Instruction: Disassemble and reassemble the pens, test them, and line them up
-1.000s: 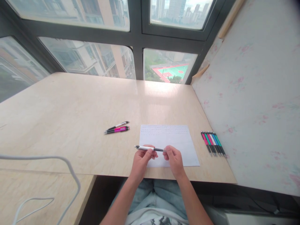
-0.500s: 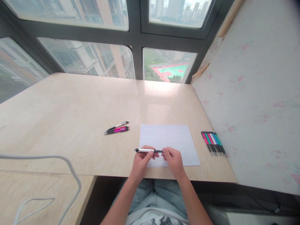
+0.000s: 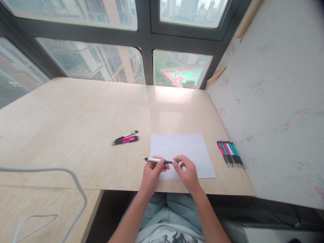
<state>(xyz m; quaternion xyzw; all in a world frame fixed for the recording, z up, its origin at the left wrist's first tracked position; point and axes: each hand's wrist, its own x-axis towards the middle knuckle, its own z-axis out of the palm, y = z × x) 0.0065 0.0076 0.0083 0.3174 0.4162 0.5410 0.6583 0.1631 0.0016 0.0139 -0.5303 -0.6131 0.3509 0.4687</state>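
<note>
Extending between the hands [image 3: 151, 172], a white-and-black pen [image 3: 153, 159] above the paper [image 3: 196, 153].

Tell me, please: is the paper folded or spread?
Spread: the paper lies flat on the table, with no fold visible.

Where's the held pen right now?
Head view, below centre: the white-and-black pen is in the left hand, dark end beside the right hand, crossing the left edge of the paper in the image.

Smooth, apparently plastic pen [image 3: 154, 160]
</note>
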